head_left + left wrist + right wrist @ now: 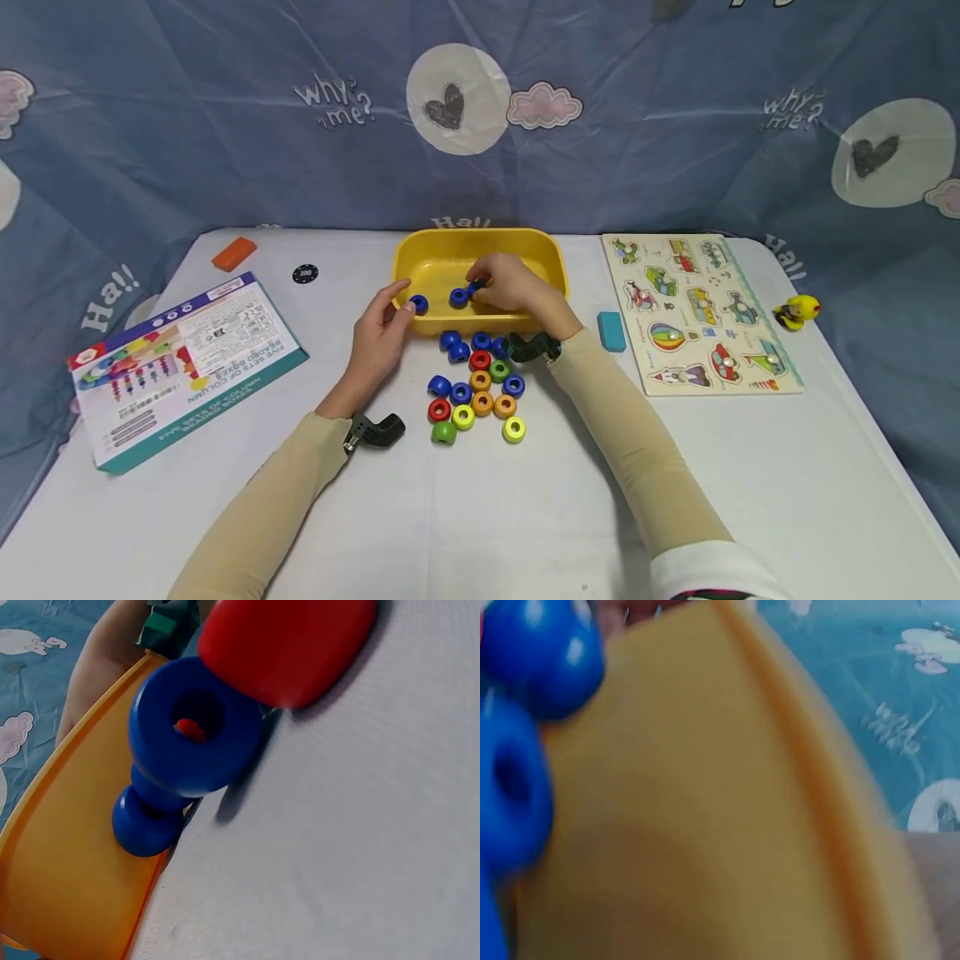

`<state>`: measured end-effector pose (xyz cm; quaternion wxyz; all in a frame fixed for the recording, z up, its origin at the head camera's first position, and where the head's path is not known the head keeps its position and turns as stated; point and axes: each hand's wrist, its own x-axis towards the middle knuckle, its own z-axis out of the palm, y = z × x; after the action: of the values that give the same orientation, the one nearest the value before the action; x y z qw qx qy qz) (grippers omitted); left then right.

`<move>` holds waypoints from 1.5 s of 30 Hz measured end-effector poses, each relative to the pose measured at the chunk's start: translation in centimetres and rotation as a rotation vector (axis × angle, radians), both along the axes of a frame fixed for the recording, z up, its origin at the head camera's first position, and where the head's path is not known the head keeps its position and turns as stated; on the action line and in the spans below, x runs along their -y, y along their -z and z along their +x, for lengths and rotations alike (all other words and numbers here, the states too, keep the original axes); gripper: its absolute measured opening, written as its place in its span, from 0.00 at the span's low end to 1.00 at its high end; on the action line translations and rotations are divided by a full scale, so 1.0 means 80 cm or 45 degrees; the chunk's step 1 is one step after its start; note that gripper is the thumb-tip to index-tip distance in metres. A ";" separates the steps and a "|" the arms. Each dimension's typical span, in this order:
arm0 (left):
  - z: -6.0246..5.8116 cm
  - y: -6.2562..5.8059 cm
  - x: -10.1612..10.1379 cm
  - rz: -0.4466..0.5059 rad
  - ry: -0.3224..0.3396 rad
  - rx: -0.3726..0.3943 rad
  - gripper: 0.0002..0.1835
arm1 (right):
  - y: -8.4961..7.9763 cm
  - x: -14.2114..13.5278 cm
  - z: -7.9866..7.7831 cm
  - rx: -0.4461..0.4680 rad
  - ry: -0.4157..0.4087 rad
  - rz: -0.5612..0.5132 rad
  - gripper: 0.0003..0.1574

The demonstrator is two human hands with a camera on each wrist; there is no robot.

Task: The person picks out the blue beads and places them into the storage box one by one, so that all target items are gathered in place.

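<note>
A yellow plastic tub stands at the back middle of the table. My left hand is at its left front corner, thumb and index finger apart with their tips over the rim. Beside the thumb, inside the tub, is a blue bead. Reaching over the front rim from the right, my right hand pinches another blue bead. A further blue bead lies just left of those fingers. In the left wrist view, a large blue bead and a red bead appear close up.
In front of the tub lie several blue, red, orange, green and yellow beads. A boxed bead set, an orange block and a black chip are left. Rightward are a teal block, picture puzzle board and small yellow-headed figure.
</note>
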<state>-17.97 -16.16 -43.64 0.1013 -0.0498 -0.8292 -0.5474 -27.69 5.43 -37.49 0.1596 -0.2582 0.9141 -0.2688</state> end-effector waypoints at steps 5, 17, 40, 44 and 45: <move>0.000 -0.002 -0.003 -0.001 0.007 0.012 0.23 | -0.002 0.013 0.011 0.135 -0.074 -0.024 0.25; 0.001 0.000 -0.007 0.023 0.024 0.000 0.23 | -0.038 -0.018 0.042 -0.062 -0.035 -0.149 0.26; 0.001 0.000 -0.003 -0.003 -0.017 0.000 0.22 | 0.031 -0.091 0.141 -0.210 -0.435 -0.109 0.08; 0.001 0.000 -0.002 -0.005 -0.017 0.003 0.22 | 0.035 -0.088 0.142 -0.182 -0.426 -0.116 0.09; 0.002 0.000 -0.002 -0.010 -0.018 0.004 0.23 | 0.035 -0.088 0.142 -0.177 -0.424 -0.114 0.09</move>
<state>-17.82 -16.00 -43.62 0.1037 -0.0436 -0.8318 -0.5436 -16.30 12.44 -40.28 0.1268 -0.4308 0.8547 -0.2604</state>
